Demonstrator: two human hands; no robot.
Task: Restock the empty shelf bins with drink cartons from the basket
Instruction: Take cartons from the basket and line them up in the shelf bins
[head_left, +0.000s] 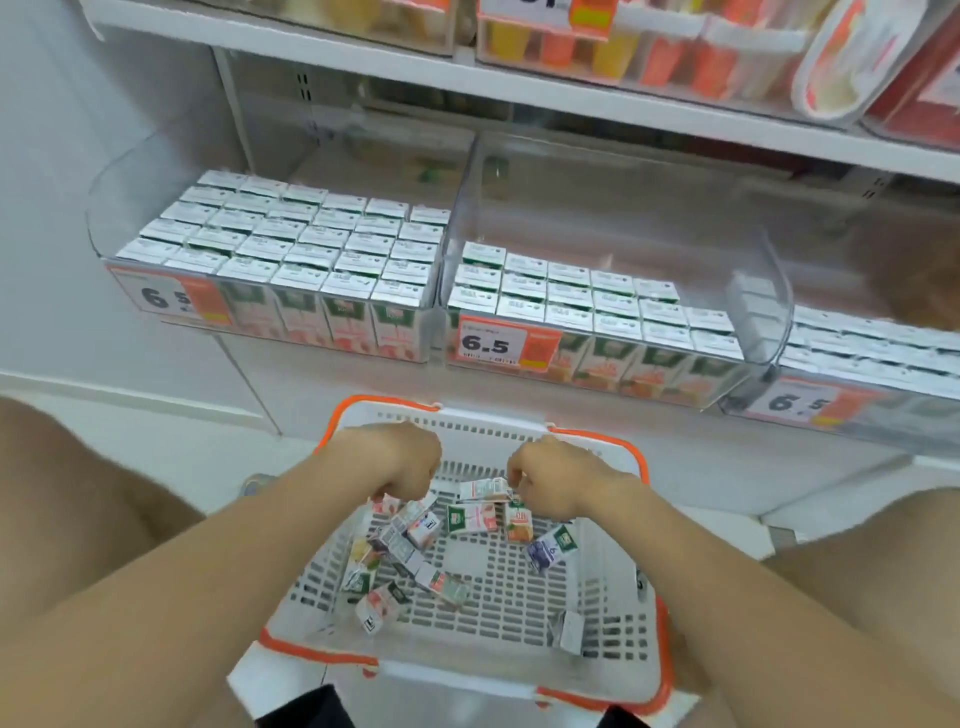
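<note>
A white basket with an orange rim (647, 670) sits low in the middle, with several small drink cartons (441, 584) scattered inside. Both my hands reach down into its far end. My left hand (395, 460) curls its fingers over a pink carton (387, 505). My right hand (553, 480) pinches the end of a white carton (483, 488), and an orange carton (519, 524) lies just under it. On the shelf above, the middle clear bin (613, 208) has cartons only in its front rows. The left bin (104, 223) is nearly full.
A third bin (857, 364) of cartons stands at the right. Orange price tags reading 6.5 hang on the bin fronts. The upper shelf (467, 78) carries clear boxes of orange and yellow goods. My knees flank the basket.
</note>
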